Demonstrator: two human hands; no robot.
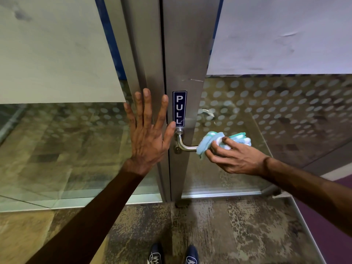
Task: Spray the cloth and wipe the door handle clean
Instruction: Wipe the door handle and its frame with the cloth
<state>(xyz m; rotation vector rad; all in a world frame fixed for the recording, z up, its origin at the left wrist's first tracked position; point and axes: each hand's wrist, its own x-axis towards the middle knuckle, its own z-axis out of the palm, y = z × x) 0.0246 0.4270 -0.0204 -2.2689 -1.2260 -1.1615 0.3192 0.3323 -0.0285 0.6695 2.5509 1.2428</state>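
Glass panel, far left: a fixed pane (57, 149) with a dotted frosted band, its upper part covered by a pale sheet.
Left hand: the left hand (147, 134) lies flat with fingers spread wide apart, palm pressed against the metal frame (150, 54) just left of the door's edge; the thumb tip reaches across to the door stile, touching near the bottom of the sign. It holds nothing.
Sign: a narrow blue plate (179, 108) reading PULL in white letters, set upright on the door stile, directly above the handle's mount.
Door handle: a brushed steel lever, the door handle (185, 145), curves down from its round mount and runs level toward the right; only the bend and a short run of the bar show, the outer end being hidden under the cloth.
Cloth: a bunched cloth (219, 140) of light blue, white and green wraps the handle's outer end (one corner hangs below the bar), and a fold sticks out beyond the fingers on the right.
Right hand: the right hand (234, 157) is closed around the cloth, thumb on top, fingers curled beneath, pressing it to the handle.
Door glass, right: a dotted pane (285, 115) under another pale sheet.
Floor: mottled worn floor (238, 225), with two dark shoes (172, 254) at the bottom edge.
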